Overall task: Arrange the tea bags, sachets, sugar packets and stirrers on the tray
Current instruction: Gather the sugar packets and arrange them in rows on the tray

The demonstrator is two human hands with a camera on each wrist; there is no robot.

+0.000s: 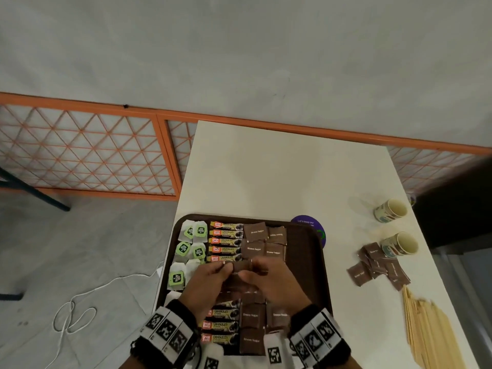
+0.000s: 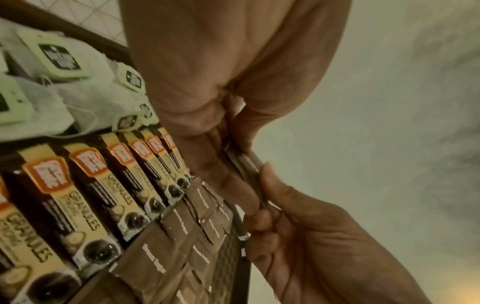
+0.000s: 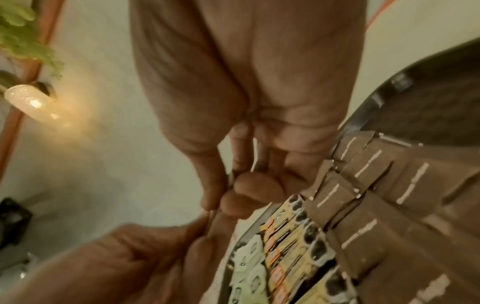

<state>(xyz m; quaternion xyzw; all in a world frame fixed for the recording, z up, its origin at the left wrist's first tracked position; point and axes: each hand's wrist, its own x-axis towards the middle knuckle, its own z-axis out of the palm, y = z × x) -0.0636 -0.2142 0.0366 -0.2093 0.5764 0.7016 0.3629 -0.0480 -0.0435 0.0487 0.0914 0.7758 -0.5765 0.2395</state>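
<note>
A dark brown tray (image 1: 308, 251) on the white table holds tea bags (image 1: 191, 243) in its left column. Granules sachets (image 1: 225, 241) fill the middle column and brown sugar packets (image 1: 254, 249) lie to their right. Above the tray's middle, my left hand (image 1: 222, 267) and right hand (image 1: 253, 270) both pinch a small stack of brown sugar packets (image 1: 241, 267) between thumb and fingers. The wrist views show that stack edge-on (image 2: 249, 162) (image 3: 230, 181). More loose sugar packets (image 1: 378, 267) lie on the table right of the tray, and wooden stirrers (image 1: 426, 334) lie at the near right.
Two paper cups (image 1: 391, 210) (image 1: 402, 245) lie on their sides at the table's right edge, one beside the loose packets. A purple round disc (image 1: 310, 222) peeks out behind the tray's far right corner. An orange lattice railing (image 1: 87, 150) and a white cable (image 1: 80, 310) are off the table to the left.
</note>
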